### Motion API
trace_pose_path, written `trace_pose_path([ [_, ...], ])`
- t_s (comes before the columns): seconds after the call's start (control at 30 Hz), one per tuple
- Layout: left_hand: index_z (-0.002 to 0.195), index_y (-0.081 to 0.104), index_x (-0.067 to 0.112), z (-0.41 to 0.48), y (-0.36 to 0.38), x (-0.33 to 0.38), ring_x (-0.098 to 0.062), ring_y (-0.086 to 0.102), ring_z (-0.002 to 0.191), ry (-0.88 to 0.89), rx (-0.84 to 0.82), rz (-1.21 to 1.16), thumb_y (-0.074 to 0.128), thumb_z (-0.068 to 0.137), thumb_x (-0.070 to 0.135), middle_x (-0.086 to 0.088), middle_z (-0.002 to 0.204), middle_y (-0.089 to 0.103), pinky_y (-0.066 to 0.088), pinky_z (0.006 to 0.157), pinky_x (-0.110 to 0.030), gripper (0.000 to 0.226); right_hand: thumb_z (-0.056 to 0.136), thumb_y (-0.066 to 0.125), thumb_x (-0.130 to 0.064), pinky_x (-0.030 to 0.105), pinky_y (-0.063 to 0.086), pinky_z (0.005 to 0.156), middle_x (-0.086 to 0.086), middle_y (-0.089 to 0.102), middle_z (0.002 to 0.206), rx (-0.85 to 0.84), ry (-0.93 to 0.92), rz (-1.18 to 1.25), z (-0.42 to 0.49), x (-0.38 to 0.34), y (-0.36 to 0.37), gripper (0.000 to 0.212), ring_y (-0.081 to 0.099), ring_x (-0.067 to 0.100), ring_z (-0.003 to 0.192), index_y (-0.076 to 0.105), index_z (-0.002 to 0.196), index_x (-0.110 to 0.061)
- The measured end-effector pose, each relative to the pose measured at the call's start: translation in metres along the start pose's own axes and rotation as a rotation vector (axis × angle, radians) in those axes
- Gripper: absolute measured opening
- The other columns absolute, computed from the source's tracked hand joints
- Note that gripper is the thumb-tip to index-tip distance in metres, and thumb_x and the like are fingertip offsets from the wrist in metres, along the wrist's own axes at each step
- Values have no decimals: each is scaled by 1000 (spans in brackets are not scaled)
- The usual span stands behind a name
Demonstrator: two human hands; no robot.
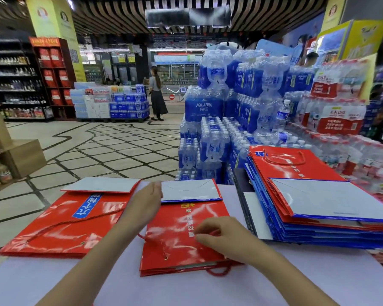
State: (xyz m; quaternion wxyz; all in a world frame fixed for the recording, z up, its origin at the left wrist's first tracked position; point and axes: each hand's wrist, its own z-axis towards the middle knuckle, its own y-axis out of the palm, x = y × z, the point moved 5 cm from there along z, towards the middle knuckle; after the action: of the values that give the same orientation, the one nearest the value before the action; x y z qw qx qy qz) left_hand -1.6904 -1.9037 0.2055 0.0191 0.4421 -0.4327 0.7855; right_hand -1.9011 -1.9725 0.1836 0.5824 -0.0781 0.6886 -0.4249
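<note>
Red bag (181,241) lies flat on the table (296,283) under both hands. Its mouth edge is toward the person and its folded base flap (190,189) is on the far side.

Left hand (145,202): fingers straight and together, closed on nothing, set against the bag's left edge where the flap folds over.

Right hand (221,237): fingers curled, tips down on the bag's face near its right side. Can't tell whether they pinch the top layer or only press it.

Edges/room:
- Left of the left hand: second red bag (60,230) just beside, appears to run past the table's left edge.
- Right of the right hand: stack of bags (318,208) near, with only a narrow strip of table between (tightest side).
- Nearer than both hands: open table surface.
- Beyond the left fingertips: table ends, then tiled floor (111,146). Water packs (210,140) stand beyond and to the right.

Materials:
- Bag: glossy laminated paper, red, heavy glare, sharp creases, rectangular.
- Flap: matte grey-white face, blue trim.
- Cord handle (219,271): twisted red cord, loops out at the near edge below the right wrist.
- Table cover: smooth, pale lilac, matte.
- Stack: same glossy stock, red and blue edges, fanned unevenly.
- Water packs: clear shrink film, blue labels.
</note>
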Motion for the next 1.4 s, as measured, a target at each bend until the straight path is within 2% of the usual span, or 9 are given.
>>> trace_pose_path([
  [0.07,85,53,16,-6,10,-1,-17,52,81,17,-41,21,33,103,34,4,83,57,38,72,-31,32,91,62,-41,10,44,83,-20,63,103,23,6,-256,-9,16,-19,22,58,-5,96,69,110,-33],
  [0.13,78,61,15,-13,18,2,-10,50,62,100,-85,28,43,102,29,7,64,58,37,59,-28,33,88,61,-49,20,46,92,-20,59,110,-24,29,-414,-18,34,-28,29,54,-2,102,66,113,-34],
  [0.23,82,68,25,-26,28,8,-2,49,48,202,-172,-30,53,99,24,11,57,65,36,50,-14,23,85,61,-59,23,41,103,-26,50,127,-123,57,-395,-31,50,-33,47,47,-5,116,59,126,-36],
  [0.3,99,70,29,-33,36,11,-1,56,55,230,-214,-64,56,97,24,13,64,68,44,56,-16,15,84,60,-62,20,34,106,-32,39,136,-160,62,-368,-38,56,-31,57,39,-9,125,52,136,-39],
  [0.37,101,68,36,-41,46,14,-3,62,67,258,-249,-65,58,95,27,14,71,70,50,65,-22,14,86,58,-62,21,30,109,-33,34,141,-148,39,-384,-39,61,-27,59,33,-9,130,47,140,-41],
  [0.57,107,72,28,-54,68,21,9,52,80,469,-273,132,61,92,23,18,98,65,34,74,-3,19,86,54,-67,18,28,109,-25,44,141,-16,-40,-389,-26,65,-19,56,36,-9,127,54,135,-42],
  [0.77,96,72,26,-52,75,12,2,57,68,458,-299,40,67,89,23,16,86,67,37,62,-8,8,93,49,-58,20,27,110,-14,53,138,50,-160,-532,-4,58,-17,48,40,-3,127,62,131,-30],
  [1.07,104,65,25,-53,83,10,-6,56,86,706,-358,206,41,96,37,10,95,60,47,76,-27,28,85,46,-68,22,41,103,-17,64,121,223,-196,-412,0,76,-7,53,52,-5,115,71,115,-31],
  [1.4,114,61,23,-52,77,21,-14,57,87,807,-411,306,46,98,23,8,102,57,47,73,-32,22,87,40,-73,24,41,103,-20,64,121,239,-212,-419,0,77,-6,57,52,-6,116,69,116,-33],
])
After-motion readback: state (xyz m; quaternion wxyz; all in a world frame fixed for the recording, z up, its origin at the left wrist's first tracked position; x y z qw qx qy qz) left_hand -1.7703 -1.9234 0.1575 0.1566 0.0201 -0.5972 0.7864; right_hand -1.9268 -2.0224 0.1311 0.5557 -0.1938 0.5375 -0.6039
